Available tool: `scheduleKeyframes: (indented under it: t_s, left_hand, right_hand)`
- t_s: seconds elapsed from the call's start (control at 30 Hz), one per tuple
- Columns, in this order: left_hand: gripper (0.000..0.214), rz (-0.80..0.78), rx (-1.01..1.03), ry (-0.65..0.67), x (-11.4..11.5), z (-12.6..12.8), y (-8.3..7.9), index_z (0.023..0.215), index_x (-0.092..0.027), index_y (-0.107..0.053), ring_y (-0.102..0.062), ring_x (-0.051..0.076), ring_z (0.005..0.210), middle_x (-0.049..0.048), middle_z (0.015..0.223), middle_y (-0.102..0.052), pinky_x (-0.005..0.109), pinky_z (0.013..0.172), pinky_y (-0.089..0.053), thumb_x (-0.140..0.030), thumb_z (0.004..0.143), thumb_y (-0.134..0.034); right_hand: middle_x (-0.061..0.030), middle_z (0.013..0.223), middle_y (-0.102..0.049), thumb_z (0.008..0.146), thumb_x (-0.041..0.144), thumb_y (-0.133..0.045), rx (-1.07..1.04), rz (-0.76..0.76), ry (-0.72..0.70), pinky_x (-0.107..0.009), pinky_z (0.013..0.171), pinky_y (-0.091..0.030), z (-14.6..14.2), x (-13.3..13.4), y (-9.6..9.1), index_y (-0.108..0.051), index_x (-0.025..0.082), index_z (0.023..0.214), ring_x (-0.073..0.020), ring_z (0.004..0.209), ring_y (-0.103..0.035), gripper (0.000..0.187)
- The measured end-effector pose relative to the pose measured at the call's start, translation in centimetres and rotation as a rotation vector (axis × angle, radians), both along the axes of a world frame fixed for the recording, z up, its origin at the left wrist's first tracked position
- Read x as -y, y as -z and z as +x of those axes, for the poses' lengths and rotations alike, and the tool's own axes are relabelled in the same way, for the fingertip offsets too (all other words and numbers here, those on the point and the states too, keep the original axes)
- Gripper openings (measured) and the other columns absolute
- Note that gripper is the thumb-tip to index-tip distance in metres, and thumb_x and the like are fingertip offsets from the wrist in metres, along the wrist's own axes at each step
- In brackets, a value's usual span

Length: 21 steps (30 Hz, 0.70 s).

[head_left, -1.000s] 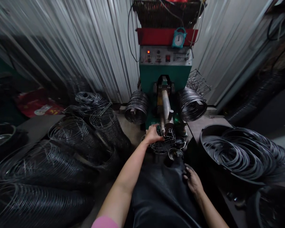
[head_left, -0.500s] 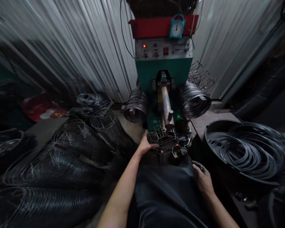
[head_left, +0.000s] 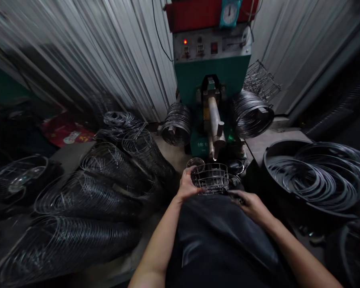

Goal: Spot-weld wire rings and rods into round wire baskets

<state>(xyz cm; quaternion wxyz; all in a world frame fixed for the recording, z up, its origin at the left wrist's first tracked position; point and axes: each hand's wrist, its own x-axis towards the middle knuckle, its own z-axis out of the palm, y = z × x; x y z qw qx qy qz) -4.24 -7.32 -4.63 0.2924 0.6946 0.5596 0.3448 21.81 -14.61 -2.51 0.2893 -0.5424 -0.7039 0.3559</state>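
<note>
While the green machine (head_left: 217, 70) stands against the ribbed wall (head_left: 132, 56), its metal rod (head_left: 215, 120) points down towards the person's lap, over the dark apron (head_left: 225, 236). A black tub (head_left: 277, 196) of wire coils (head_left: 306, 176) sits to the right.

The wire basket (head_left: 211, 178) marks the main change: half a second ago the rod's tip reaches into it, and now the basket lies just in front of that tip, at the apron's near edge. It looks free of the machine, so the contact at this spot seems to be over, at least for the moment.

The left hand (head_left: 188, 186) has its thumb and fingers clamped on the basket's left side. The right hand (head_left: 250, 205) is now closer, at the basket's right front corner, its fingers curled; whether they grip the basket, I cannot tell. A small bright spot (head_left: 215, 159) shows below the rod's tip, spark or reflection unclear
</note>
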Motion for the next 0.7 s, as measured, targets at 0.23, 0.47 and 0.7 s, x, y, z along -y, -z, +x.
scheduleKeyframes:
  t_s: [0.23, 0.47, 0.7]
  left_hand:
    - [0.092, 0.167, -0.321, 0.113, 2.1, 3.0, -3.8, 0.125, -0.022, -0.039, -0.041, 0.026, 0.112, 0.0087, 0.12, -0.046, 0.039, 0.099, -0.029, -0.04, 0.045, -0.08]
    - [0.093, 0.112, -0.287, 0.125, 2.0, 2.9, -4.2, 0.124, -0.021, -0.04, -0.042, 0.026, 0.111, 0.0073, 0.118, -0.046, 0.037, 0.096, -0.032, -0.04, 0.043, -0.079]
    - [0.093, 0.045, -0.212, 0.109, 1.1, 2.9, -4.0, 0.123, -0.024, -0.041, -0.044, 0.026, 0.11, 0.0055, 0.117, -0.047, 0.037, 0.096, -0.034, -0.038, 0.041, -0.081]
  right_hand:
    - [0.0005, 0.067, -0.065, 0.066, 0.015, -0.061, 0.369, 0.096, 0.012, -0.02, 0.053, -0.038, -4.5, -3.8, -3.4, -0.059, 0.021, 0.089, -0.0143, 0.06, -0.059, 0.024]
    - [-0.0047, 0.086, -0.067, 0.08, 0.02, -0.049, 0.098, 0.212, -0.168, -0.027, 0.074, -0.046, -4.0, -3.0, -1.8, -0.064, 0.018, 0.089, -0.0165, 0.08, -0.062, 0.018]
    - [-0.0079, 0.098, -0.064, 0.077, 0.024, -0.058, 0.158, 0.23, -0.313, -0.032, 0.079, -0.047, -3.0, -4.0, -2.0, -0.063, 0.02, 0.103, -0.0193, 0.09, -0.06, 0.027]
